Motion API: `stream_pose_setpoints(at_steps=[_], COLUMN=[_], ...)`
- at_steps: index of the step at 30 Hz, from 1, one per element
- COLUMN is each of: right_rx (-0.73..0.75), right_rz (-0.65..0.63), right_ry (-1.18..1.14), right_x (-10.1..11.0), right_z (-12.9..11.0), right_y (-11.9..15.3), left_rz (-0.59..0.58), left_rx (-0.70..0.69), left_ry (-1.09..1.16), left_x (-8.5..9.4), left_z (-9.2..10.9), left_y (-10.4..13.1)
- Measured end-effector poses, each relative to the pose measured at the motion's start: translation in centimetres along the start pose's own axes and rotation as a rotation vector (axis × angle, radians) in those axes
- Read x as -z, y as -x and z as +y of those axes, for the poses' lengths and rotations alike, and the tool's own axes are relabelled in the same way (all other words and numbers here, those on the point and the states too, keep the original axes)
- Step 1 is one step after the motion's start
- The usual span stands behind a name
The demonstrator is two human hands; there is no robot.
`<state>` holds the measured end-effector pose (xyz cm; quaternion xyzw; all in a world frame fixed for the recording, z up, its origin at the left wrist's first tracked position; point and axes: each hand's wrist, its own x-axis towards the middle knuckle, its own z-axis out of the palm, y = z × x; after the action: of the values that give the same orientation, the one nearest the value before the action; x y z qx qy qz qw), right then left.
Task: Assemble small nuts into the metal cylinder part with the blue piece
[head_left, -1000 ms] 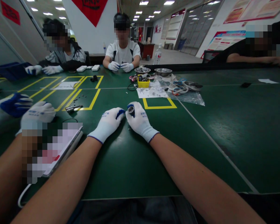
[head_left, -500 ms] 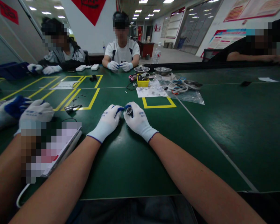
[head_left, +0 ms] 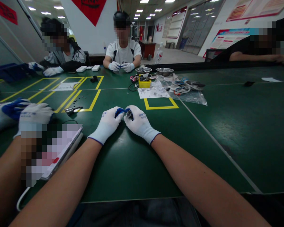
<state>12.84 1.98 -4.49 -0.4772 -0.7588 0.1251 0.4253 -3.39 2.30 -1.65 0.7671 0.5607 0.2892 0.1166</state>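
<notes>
My right hand (head_left: 139, 121), in a white glove with blue fingertips, is closed around a small dark cylindrical part (head_left: 129, 114) with a round metallic end facing me. My left hand (head_left: 109, 121), gloved the same way, is closed with thumb and fingers pressed together, its tips touching or nearly touching my right fingertips. Whatever lies between the left fingers is too small to make out. Both hands are over the green table (head_left: 123, 170), a little short of the yellow tape square.
A co-worker's gloved hands (head_left: 34, 117) and a tablet-like device (head_left: 61, 151) are at left. Near the tape lies a metallic part (head_left: 72, 110). Farther back are a yellow box (head_left: 144, 83), a plastic bag (head_left: 194, 97) and metal bowls (head_left: 165, 71). More people sit around the table.
The cylindrical part and my right fingers have shifted slightly left and down. My left fingers have tilted a little, showing more blue. The neighbouring co-worker's hands moved slightly.
</notes>
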Motion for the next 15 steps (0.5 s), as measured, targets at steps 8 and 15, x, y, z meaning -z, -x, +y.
stream_pose_setpoints(at_steps=[8,15], right_rx=[0.025,0.038], right_rz=[-0.109,-0.159], right_ry=[0.061,0.057], right_x=[-0.24,-0.05], right_z=[-0.06,-0.33], right_y=[-0.01,0.01], left_rz=[0.013,0.041], left_rx=[-0.072,-0.079], left_ry=[-0.031,-0.011], left_x=[-0.56,-0.49], left_z=[-0.36,-0.23], left_y=[0.15,0.19])
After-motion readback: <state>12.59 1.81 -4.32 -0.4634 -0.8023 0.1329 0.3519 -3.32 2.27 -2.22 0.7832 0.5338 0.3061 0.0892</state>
